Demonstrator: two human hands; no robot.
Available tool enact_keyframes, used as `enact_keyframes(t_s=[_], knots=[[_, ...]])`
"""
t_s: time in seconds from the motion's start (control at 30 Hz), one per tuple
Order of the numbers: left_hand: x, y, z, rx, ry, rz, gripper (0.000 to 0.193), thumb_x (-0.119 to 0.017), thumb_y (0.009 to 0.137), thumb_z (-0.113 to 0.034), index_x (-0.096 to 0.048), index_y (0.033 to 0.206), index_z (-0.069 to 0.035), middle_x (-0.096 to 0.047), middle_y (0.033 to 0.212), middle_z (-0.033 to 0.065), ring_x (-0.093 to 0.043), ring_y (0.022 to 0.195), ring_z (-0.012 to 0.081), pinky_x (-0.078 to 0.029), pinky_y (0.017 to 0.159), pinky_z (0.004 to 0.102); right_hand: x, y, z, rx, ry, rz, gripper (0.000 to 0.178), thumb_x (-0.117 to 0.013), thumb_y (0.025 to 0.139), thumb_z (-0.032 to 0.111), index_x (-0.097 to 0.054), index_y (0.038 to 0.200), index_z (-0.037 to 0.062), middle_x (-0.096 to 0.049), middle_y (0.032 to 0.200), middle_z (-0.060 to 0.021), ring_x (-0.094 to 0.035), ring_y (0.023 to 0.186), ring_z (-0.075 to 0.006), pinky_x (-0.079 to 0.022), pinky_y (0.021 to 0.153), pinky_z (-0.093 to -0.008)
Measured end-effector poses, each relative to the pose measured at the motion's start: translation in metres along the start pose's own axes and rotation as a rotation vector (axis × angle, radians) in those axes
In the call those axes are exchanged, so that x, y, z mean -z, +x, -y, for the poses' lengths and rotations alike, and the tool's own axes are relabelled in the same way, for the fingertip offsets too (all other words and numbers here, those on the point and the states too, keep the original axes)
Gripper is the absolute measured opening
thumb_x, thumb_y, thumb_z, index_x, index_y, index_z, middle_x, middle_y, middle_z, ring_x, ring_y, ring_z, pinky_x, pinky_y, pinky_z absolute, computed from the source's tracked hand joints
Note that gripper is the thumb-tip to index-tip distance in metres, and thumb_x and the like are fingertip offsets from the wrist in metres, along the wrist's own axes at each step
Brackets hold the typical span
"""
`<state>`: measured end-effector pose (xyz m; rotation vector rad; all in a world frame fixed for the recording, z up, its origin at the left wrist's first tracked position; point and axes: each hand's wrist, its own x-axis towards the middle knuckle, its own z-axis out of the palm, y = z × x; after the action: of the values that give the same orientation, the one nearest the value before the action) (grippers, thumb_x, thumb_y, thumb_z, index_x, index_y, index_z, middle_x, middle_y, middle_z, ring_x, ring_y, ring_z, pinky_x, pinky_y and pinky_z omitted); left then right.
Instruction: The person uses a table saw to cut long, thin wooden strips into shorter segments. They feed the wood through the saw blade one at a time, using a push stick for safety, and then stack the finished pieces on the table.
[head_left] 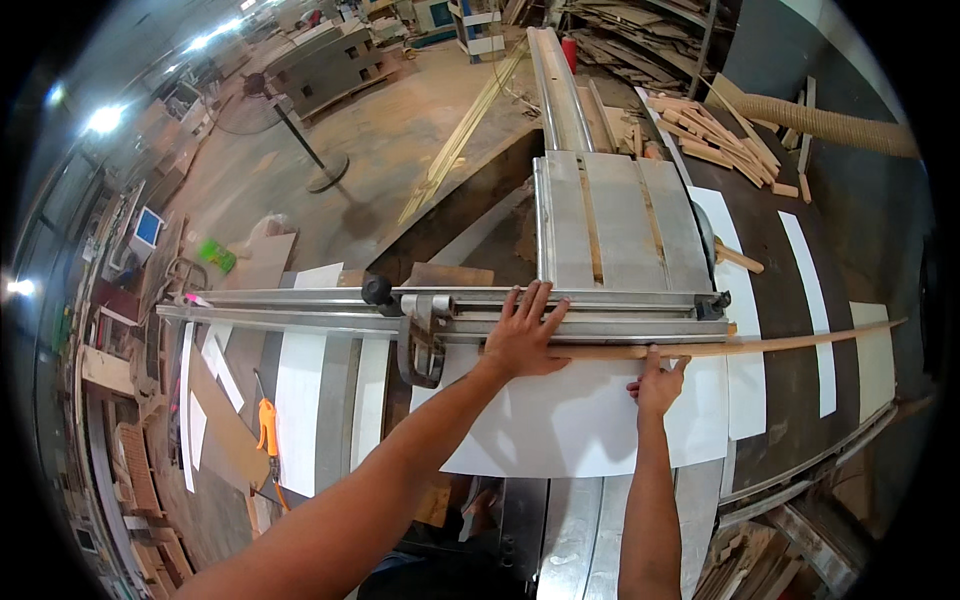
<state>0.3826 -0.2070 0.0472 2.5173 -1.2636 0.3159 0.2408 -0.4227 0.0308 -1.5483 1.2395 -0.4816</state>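
"What are you holding?"
"I have a long, thin wood strip point(770, 346). It lies along the near side of my metal rail point(645, 328), and its far right end sticks out past the rail."

"And your hands?"
"My left hand point(525, 335) is spread wide. Its fingers lie over the rail and its thumb is by the strip. My right hand point(657, 385) has one finger touching the strip and some fingers curled. I can't tell if it pinches the wood."

"What's under them?"
"A big white sheet point(560, 425). On my left, a black knob point(376, 290) and a metal clamp point(423, 345) sit on the rail."

"What else is there?"
"On my right is a dark desk point(780, 300) with white strips point(808, 310) and a pile of wood sticks point(715, 140). An orange air gun point(267, 428) is off to my left."
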Motion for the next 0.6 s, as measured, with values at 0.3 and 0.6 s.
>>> enact_keyframes(t_s=[0.3,0.6], knots=[[-0.002,-0.005,0.003,-0.002,-0.029,-0.022,0.099,-0.081,0.067,-0.058,-0.048,0.148,-0.013,-0.036,0.156,0.0251,-0.035,0.146,0.0415,-0.022,0.120,0.0596,-0.004,-0.007,0.008,-0.035,0.005,0.003,0.096,-0.066,0.096,0.040,-0.008,0.162,-0.0008,-0.056,0.059,-0.0091,-0.059,0.041,-0.0201,-0.044,0.035,-0.0318],[0.001,-0.006,0.003,-0.006,-0.049,-0.015,0.099,-0.080,0.069,-0.057,-0.046,0.148,-0.010,-0.035,0.156,0.0258,-0.031,0.148,0.0416,-0.022,0.119,0.0609,-0.003,0.002,-0.006,-0.017,0.018,-0.002,0.097,-0.068,0.095,0.040,-0.009,0.162,0.0018,-0.055,0.057,-0.0091,-0.058,0.040,-0.0202,-0.043,0.034,-0.0326]])
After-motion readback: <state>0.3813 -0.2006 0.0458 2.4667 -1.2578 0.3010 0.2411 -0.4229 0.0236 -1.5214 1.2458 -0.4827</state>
